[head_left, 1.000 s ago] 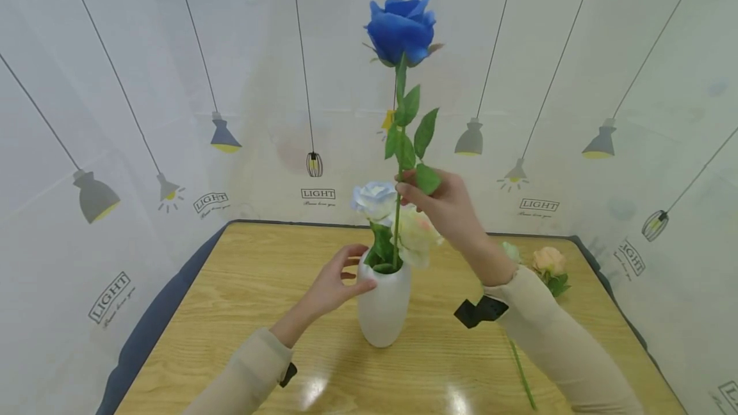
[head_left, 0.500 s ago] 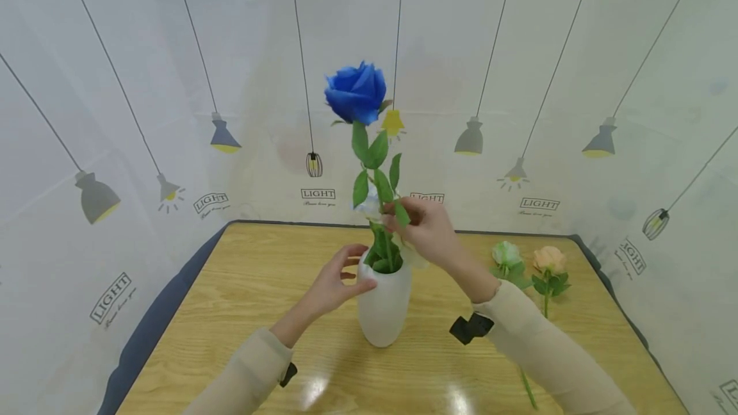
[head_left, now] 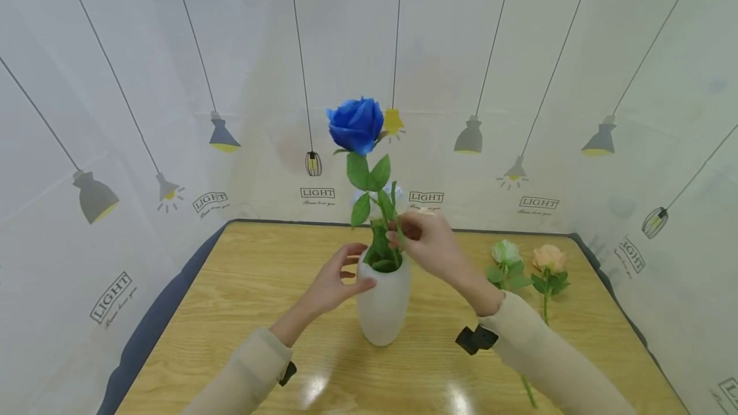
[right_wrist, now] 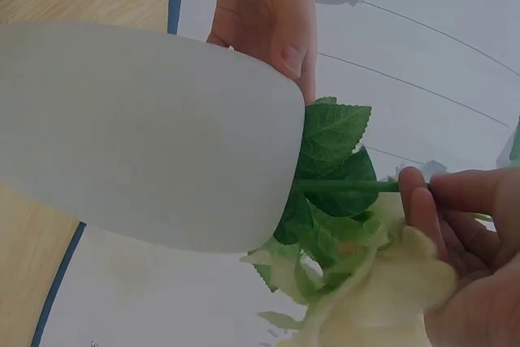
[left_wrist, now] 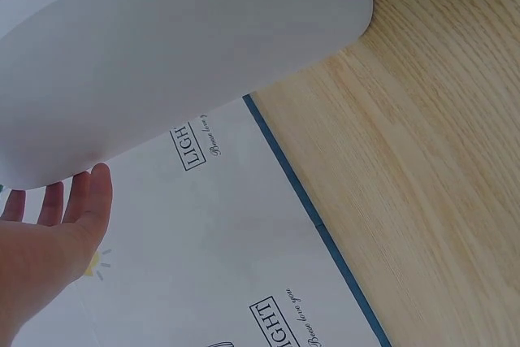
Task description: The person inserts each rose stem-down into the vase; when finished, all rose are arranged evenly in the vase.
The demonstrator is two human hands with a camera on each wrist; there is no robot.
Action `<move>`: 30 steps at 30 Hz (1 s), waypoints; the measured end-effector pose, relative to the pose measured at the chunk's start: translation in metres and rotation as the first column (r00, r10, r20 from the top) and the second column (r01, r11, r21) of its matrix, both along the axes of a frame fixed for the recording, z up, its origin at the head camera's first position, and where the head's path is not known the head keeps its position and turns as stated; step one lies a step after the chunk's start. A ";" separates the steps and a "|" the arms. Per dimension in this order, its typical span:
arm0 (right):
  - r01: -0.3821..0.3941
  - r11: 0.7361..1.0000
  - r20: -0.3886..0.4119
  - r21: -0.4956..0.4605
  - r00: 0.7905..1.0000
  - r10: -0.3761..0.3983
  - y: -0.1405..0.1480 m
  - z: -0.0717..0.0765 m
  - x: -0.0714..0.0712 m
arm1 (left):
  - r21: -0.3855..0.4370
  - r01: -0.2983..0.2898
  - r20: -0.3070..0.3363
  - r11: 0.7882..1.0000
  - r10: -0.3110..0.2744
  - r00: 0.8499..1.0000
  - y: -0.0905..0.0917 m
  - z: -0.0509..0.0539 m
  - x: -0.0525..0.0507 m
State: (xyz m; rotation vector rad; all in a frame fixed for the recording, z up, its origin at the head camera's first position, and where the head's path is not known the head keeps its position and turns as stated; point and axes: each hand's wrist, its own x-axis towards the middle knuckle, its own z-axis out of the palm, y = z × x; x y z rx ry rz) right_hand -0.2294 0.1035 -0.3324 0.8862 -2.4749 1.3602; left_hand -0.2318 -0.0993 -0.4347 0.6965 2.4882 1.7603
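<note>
A blue rose (head_left: 355, 125) stands above a white vase (head_left: 383, 309), its leafy stem running down into the mouth. My right hand (head_left: 435, 252) pinches that stem just above the rim; the right wrist view shows thumb and fingertips meeting on the green stem (right_wrist: 349, 186). At the vase's upper left side, my left hand (head_left: 337, 280) holds the vase, thumb in front and fingers curved behind. A pale blue-white rose (head_left: 396, 193) is partly hidden behind the blue rose's leaves. The cream flower (right_wrist: 374, 298) in the vase shows in the right wrist view, mostly hidden from the head view.
Right of the vase, a pale green rose (head_left: 506, 252) and a peach rose (head_left: 549, 259) lie on the wooden table (head_left: 230, 312). My right forearm covers part of their stems. A white backdrop (head_left: 259, 82) printed with lamps surrounds the table.
The blue rose has come down and left, its stem sinking deeper into the vase. My right hand has lowered with it toward the rim. My left hand stays on the vase.
</note>
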 end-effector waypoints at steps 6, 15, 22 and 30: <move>0.033 0.999 -0.003 0.004 0.999 -0.033 -0.006 -0.012 0.009 | 0.001 0.008 0.005 1.000 -0.008 1.000 0.002 0.013 0.008; 0.105 0.993 -0.133 0.048 0.986 -0.097 -0.009 -0.040 0.010 | -0.001 0.016 -0.027 1.000 -0.016 1.000 0.003 0.030 0.020; 0.165 0.984 -0.108 0.062 0.981 -0.158 -0.006 -0.053 0.011 | 0.007 0.009 -0.016 1.000 -0.009 1.000 0.003 0.029 0.018; 0.095 0.993 -0.019 0.068 0.995 -0.094 -0.003 -0.054 0.005 | -0.021 0.001 -0.010 1.000 -0.001 1.000 0.004 0.031 0.019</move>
